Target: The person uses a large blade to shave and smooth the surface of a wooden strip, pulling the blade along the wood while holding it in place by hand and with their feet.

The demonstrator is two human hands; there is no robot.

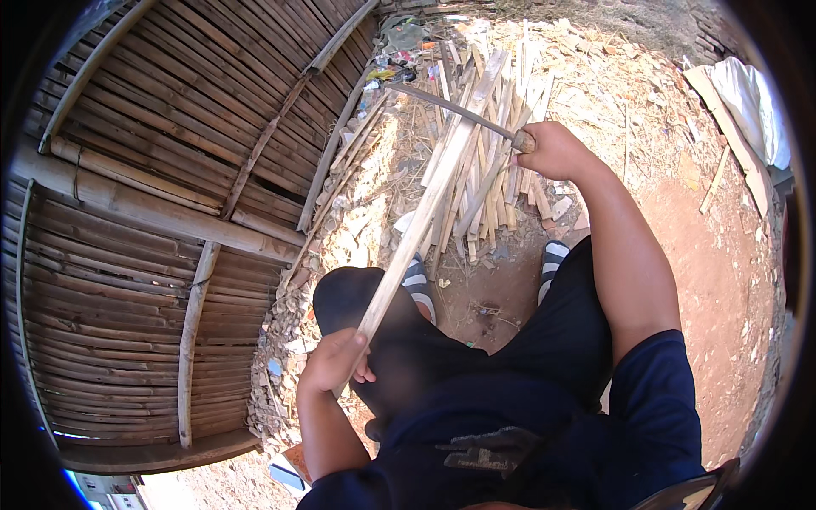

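My left hand (334, 361) is closed around the near end of a long pale wooden strip (414, 231), beside my left knee. The strip slants away to the upper right, over the heap of wood. My right hand (552, 151) grips the wooden handle of a machete (459, 110), which has a long, narrow, slightly curved dark blade. The blade points left and crosses the strip near its far end; whether it touches the wood I cannot tell. Under both lies a pile of split wooden strips (489, 191), spread on the ground in front of my feet.
A slatted bamboo wall (161, 183) rises close on my left. Rubble and wood chips (361, 208) line its foot. A board (731, 136) and a white sack (752, 106) stand at the far right. Bare reddish soil (705, 285) lies to my right. My sandalled feet flank the pile's near end.
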